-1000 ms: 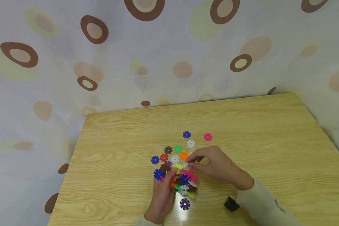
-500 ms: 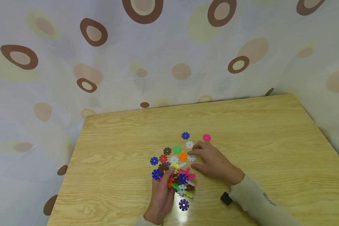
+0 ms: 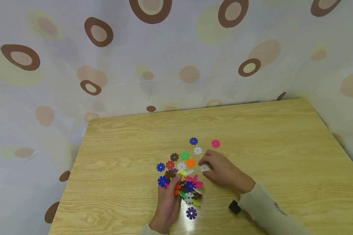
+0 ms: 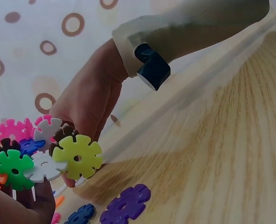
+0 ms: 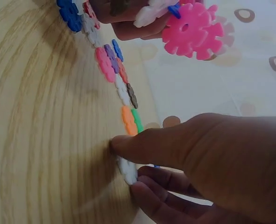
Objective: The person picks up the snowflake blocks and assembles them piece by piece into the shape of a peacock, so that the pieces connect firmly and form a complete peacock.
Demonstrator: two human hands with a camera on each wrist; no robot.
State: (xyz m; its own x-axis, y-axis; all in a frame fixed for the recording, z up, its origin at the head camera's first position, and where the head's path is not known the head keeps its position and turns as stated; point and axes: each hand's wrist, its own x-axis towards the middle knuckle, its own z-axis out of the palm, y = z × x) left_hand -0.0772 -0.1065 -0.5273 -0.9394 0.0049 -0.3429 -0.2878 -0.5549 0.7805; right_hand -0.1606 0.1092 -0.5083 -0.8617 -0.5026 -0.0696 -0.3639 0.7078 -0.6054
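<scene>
Seemingly mid-pickup, a person's right hand (image 3: 222,168) pinches a white disc (image 3: 205,167) on the wooden table (image 3: 120,156), a step likely calling for a clean lift, as the left hand (image 3: 168,200) grips a multicolored disc cluster (image 3: 190,186).

Disc cluster (image 3: 190,186): pink, blue, yellow, green, white, orange and brown. Loose discs (image 3: 184,156): blue, pink, white, green, orange, red, dark brown, purple; each is one plain colour. Tabletop (image 3: 259,133): yellowish wood grain. Wall covering (image 3: 164,45): off-white, carries brown rings, peach and pale-yellow ovals. Sleeve (image 3: 261,202): cream, dark marking.
</scene>
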